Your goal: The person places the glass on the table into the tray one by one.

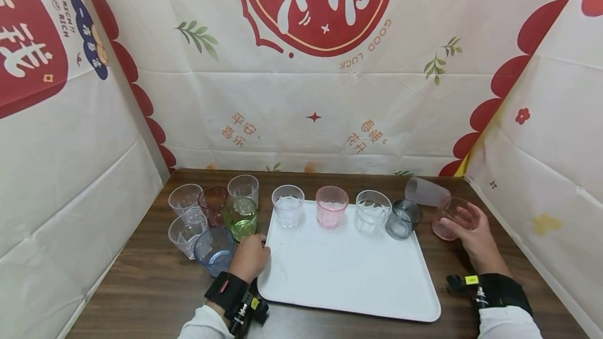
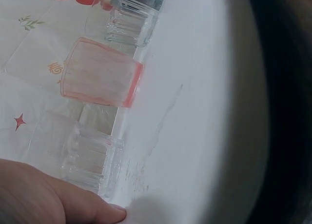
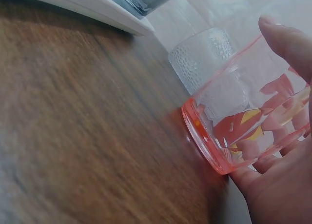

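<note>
My right hand (image 1: 478, 242) holds a pink glass (image 1: 449, 218) at the right of the table, thumb on one side and fingers on the other. The right wrist view shows the pink glass's thick base (image 3: 207, 141) close to the wood. My left hand (image 1: 252, 258) grips the left rim of a white tray (image 1: 348, 276), its thumb on top in the left wrist view. Along the tray's far edge stand a clear glass (image 1: 288, 208), a second pink glass (image 1: 332, 208), another clear glass (image 1: 372, 213) and a grey glass (image 1: 403, 219).
Left of the tray crowd several glasses, among them a green glass (image 1: 241, 221), a blue glass (image 1: 214, 252) and a dark red glass (image 1: 213, 204). A frosted clear glass (image 1: 426, 192) lies on its side at the back right. Printed cloth (image 1: 301, 93) walls the table.
</note>
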### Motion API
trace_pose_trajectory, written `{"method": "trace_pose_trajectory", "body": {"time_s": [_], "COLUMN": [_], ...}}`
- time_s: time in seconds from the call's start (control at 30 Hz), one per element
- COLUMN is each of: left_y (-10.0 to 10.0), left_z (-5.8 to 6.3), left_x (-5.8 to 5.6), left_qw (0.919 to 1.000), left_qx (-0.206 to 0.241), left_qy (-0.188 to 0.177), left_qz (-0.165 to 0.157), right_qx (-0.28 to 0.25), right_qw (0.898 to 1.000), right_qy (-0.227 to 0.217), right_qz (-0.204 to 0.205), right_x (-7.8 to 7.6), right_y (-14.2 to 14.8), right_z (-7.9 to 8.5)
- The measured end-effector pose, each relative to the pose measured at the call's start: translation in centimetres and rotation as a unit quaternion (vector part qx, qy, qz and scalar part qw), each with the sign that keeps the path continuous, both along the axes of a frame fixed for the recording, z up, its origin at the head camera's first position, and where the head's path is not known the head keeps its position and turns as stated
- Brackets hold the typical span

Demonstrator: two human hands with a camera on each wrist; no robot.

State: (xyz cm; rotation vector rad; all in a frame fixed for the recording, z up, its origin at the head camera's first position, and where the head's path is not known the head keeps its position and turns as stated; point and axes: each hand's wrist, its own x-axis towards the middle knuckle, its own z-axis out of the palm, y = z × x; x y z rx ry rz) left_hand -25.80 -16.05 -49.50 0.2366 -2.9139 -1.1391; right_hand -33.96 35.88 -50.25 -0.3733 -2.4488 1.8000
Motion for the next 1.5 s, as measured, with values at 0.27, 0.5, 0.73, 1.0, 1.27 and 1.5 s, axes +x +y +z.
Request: {"method": "trace_pose_trajectory", "body": {"time_s": [0.27,0.5,0.73,1.0,1.27,1.5], "left_y": [-0.1,0.0,-0.1,0.0,0.0,-0.1], "left_z": [-0.2,0.0,-0.1,-0.1,-0.2,-0.3], "left_x": [0.1,0.1,0.0,0.1,0.1,0.1], "left_qw": [1.0000,0.9999,1.0000,0.9999,0.9999,0.9999], "left_qx": [0.003,0.009,0.003,0.002,0.006,0.006], "left_qy": [-0.002,-0.009,-0.006,-0.010,-0.011,-0.007], "left_qz": [0.000,-0.003,-0.002,-0.002,-0.004,-0.006], "right_qx": [0.012,0.033,0.077,0.108,0.067,0.071], "right_qw": [1.000,0.999,0.996,0.990,0.981,0.977], "right_qy": [-0.017,-0.002,0.024,0.062,0.144,0.145], "right_qz": [0.000,0.021,0.040,0.061,0.111,0.137], "right_x": [0.6,1.8,2.9,3.8,4.3,4.8], "right_y": [0.0,0.3,-0.2,-1.5,-4.4,-8.1], "right_z": [0.0,1.0,3.7,6.4,9.0,10.9]}}
